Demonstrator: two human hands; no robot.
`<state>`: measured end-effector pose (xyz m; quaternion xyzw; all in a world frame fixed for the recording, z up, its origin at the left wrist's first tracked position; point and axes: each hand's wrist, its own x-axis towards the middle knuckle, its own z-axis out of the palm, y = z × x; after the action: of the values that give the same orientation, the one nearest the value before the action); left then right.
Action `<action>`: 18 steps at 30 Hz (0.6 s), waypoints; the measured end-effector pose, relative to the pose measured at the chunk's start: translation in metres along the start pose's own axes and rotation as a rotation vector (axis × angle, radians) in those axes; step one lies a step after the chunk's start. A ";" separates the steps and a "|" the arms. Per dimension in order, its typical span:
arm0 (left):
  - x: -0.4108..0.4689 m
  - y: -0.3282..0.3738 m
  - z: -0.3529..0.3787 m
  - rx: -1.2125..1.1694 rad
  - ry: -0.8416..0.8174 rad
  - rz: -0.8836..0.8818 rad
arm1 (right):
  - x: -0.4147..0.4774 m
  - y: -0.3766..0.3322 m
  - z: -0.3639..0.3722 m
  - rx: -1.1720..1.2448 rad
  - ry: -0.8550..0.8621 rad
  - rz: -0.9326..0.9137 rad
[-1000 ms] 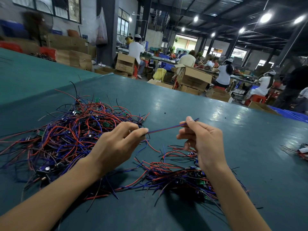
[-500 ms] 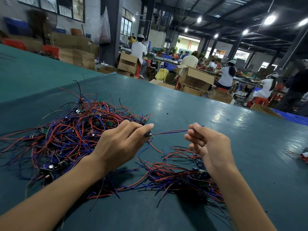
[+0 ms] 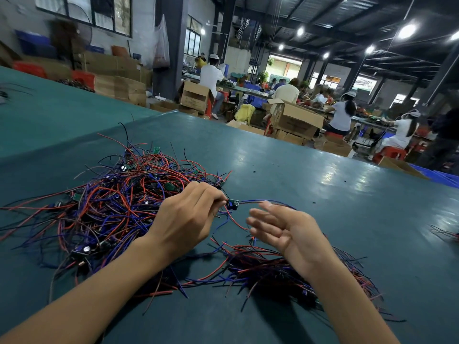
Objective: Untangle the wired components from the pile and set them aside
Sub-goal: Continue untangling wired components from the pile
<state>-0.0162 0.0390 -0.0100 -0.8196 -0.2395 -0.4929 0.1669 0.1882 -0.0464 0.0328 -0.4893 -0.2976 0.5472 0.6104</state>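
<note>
Head, left hand [image 3: 185, 219] pinches component [image 3: 233, 203], carton [image 3: 196, 96] print blurred

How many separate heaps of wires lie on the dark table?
3. A large heap at the left, a smaller heap under the right hand, and a small one cut off at the right edge. Others may lie outside view.

Left hand [image 3: 188, 219] knuckles-up, fingertips pinching a wired component [image 3: 233, 204]. Right hand [image 3: 285, 232] just beyond those fingertips, palm open, fingers straight and spread.

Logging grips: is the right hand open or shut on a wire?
Open: the right hand has straight, spread fingers, pinching nothing.
</note>
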 end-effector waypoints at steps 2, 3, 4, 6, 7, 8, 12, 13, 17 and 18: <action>0.001 0.002 0.000 -0.033 -0.015 0.022 | -0.001 0.005 0.005 -0.091 -0.071 0.016; 0.001 0.003 0.000 -0.053 -0.025 0.039 | -0.001 0.008 0.006 -0.118 -0.095 0.006; 0.000 0.004 0.001 -0.077 -0.039 0.051 | -0.001 0.011 0.008 -0.129 -0.107 -0.011; -0.003 0.006 0.004 -0.128 -0.091 0.048 | -0.001 0.015 0.010 -0.139 -0.113 -0.058; -0.004 0.006 0.005 -0.143 -0.126 0.040 | -0.002 0.016 0.010 -0.169 -0.117 -0.088; -0.005 0.007 0.006 -0.149 -0.161 0.035 | -0.002 0.016 0.010 -0.220 -0.117 -0.121; -0.007 0.006 0.006 -0.149 -0.218 0.029 | -0.004 0.014 0.006 -0.309 -0.094 -0.176; -0.008 0.006 0.006 -0.167 -0.219 0.009 | -0.005 0.014 0.006 -0.280 -0.098 -0.171; -0.011 0.008 0.004 -0.258 -0.241 -0.050 | -0.008 0.016 0.012 -0.313 -0.142 -0.167; -0.012 0.009 0.004 -0.266 -0.250 -0.043 | -0.009 0.017 0.013 -0.356 -0.142 -0.177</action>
<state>-0.0126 0.0306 -0.0229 -0.8840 -0.2084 -0.4181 0.0154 0.1681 -0.0525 0.0228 -0.5213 -0.4739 0.4633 0.5375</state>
